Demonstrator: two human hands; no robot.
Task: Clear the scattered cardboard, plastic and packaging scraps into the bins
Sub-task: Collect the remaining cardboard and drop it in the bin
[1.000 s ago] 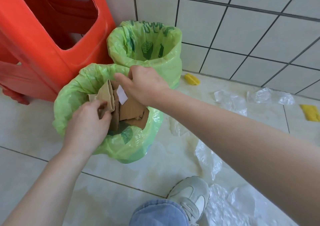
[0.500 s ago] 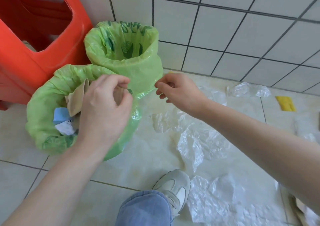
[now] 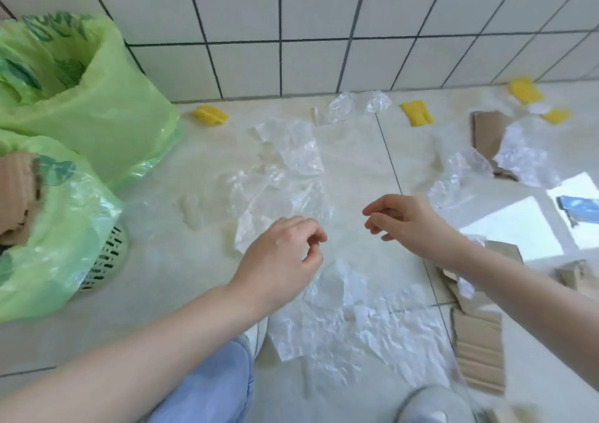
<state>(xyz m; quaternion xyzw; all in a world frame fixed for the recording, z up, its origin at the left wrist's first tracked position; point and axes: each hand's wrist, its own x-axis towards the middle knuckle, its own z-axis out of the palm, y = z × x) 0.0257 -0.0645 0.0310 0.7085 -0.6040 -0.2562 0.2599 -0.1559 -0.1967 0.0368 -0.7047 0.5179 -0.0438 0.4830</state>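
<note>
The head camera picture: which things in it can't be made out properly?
- Near bin: cut off by the left edge; its green liner hides most of what is inside.
- Far bin: contents hidden by its liner.
- Blue item: cut off by the right edge, blurred.
- Shoe: blurred, cut off by the bottom edge.

I have a single view — the head camera, worn high and tilted steeply down at the pale tiled floor [image 3: 353, 150], facing the white tiled wall [image 3: 324, 17]. It sits close above the left hand [image 3: 278, 260] and right hand [image 3: 408, 221] — wide-angle, edges bowed.
</note>
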